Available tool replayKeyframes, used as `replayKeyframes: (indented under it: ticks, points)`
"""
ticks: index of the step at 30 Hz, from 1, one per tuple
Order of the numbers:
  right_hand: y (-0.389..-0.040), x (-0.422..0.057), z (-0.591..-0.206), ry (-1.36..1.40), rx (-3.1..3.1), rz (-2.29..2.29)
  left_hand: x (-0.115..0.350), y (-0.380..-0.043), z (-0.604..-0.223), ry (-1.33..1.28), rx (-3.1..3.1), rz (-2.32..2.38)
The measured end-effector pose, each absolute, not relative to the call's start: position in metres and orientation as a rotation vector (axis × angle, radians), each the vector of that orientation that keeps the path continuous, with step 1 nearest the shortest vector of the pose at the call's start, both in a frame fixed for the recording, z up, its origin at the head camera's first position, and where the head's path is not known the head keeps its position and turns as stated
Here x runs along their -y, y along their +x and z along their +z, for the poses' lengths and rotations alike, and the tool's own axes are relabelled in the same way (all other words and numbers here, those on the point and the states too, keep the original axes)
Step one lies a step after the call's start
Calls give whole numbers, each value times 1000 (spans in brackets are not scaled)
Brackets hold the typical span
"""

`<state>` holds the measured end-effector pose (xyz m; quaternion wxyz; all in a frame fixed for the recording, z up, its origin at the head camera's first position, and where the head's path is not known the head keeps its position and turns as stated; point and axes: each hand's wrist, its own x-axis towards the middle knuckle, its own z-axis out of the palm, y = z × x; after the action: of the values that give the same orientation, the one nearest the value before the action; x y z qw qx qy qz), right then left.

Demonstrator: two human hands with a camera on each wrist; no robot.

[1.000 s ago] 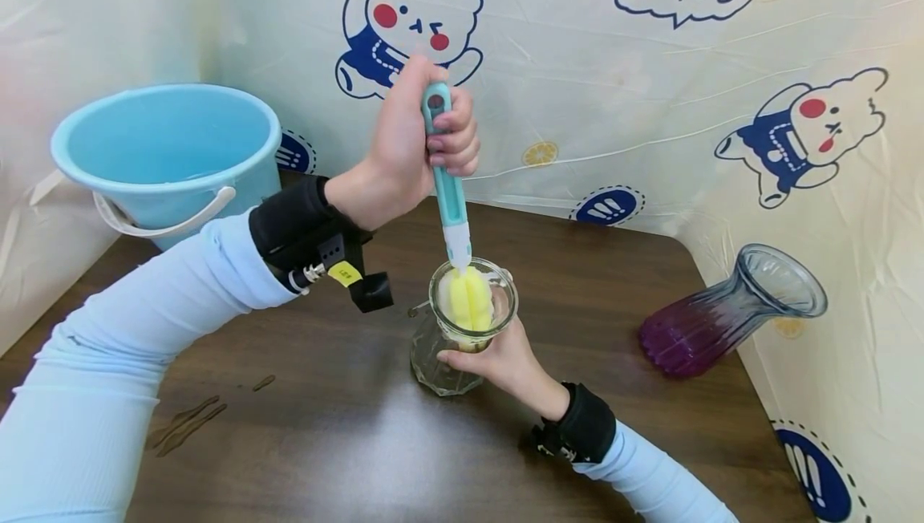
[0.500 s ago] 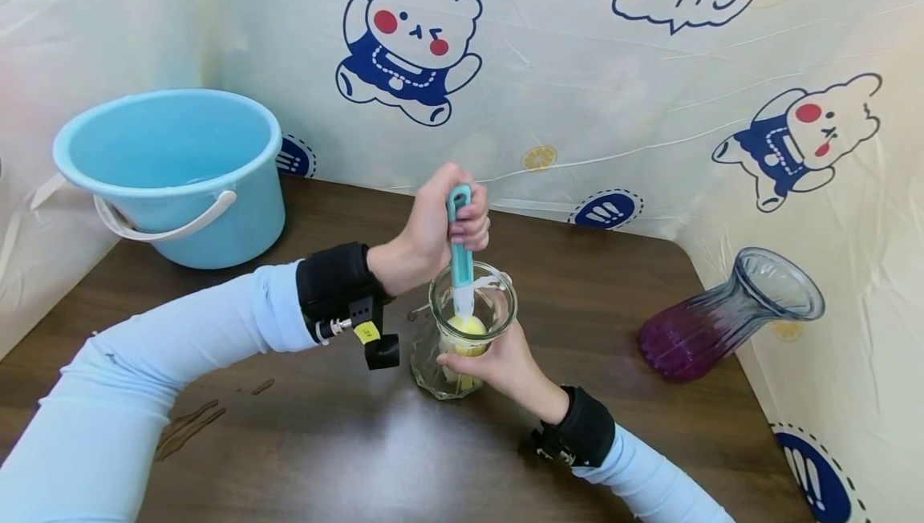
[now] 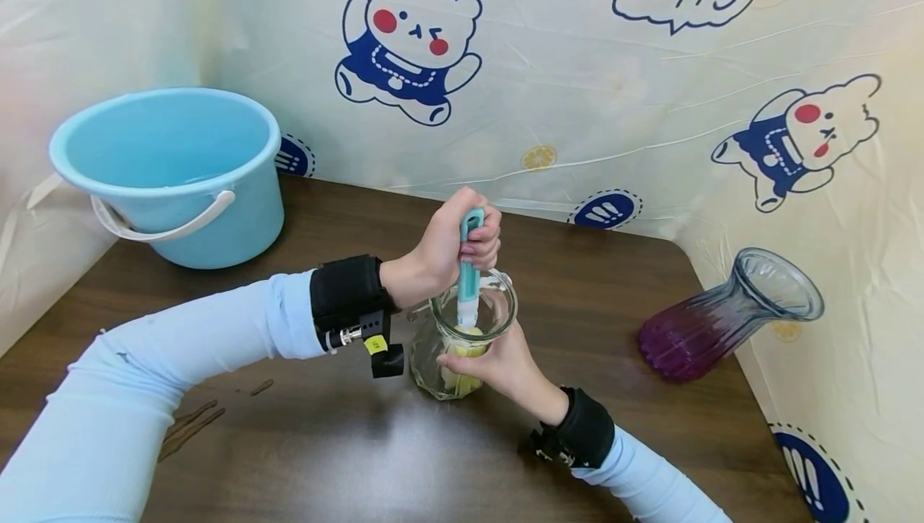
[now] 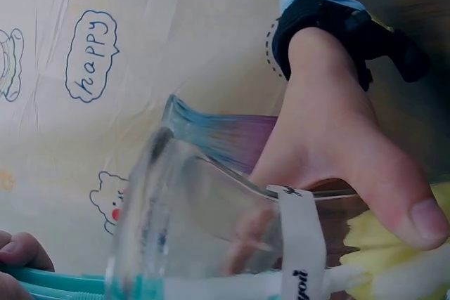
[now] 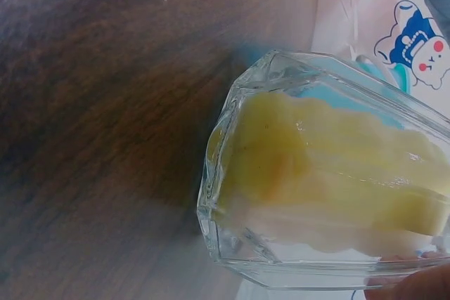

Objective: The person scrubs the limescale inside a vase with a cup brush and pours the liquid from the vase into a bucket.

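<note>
A clear glass vase [image 3: 426, 358] stands on the table, with a sponge brush [image 3: 469, 286] down inside it. My left hand [image 3: 440, 254] grips the brush's turquoise handle just above the rim, fingers wrapped round it. Round the vase below its rim curls my right hand [image 3: 505, 362], thumb in front; its other fingers show through the glass in the left wrist view. The yellow and white sponge head [image 5: 316, 166] reaches down to the faceted base in the right wrist view. A white printed ribbon [image 4: 302, 244] circles the vase's neck.
A light blue bucket [image 3: 216, 222] with a white handle stands at the back left. To the right is a purple-to-clear glass vase [image 3: 686, 338]. Wet streaks [image 3: 188, 431] mark the brown table [image 3: 325, 459], and a printed sheet [image 3: 563, 90] hangs behind.
My left hand has pushed the brush downward, so the sponge has gone from the vase's mouth to its lower part. My right hand and the vase have stayed in place.
</note>
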<state>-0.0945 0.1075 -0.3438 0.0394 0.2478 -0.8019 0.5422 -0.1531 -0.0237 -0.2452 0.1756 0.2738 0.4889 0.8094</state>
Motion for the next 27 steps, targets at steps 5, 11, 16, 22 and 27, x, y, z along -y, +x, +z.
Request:
replayKeyframes:
  ticks: [5,11,16,22,27]
  points:
    - [-91,-107,-341,759,2459,1641,28,-150,-236,842,-1381,2301]
    - [-91,-107,-343,790,2443,1594,36,-146,-210,962,-1350,2354]
    - [-92,-108,-342,782,2453,1618,43,-143,-185,1121,-1385,2387]
    - [-94,-109,-340,824,2442,1666,51,-137,-164,1270,-1327,2404]
    - [-95,-110,-340,838,2438,1663,57,-136,-154,1346,-1282,2389]
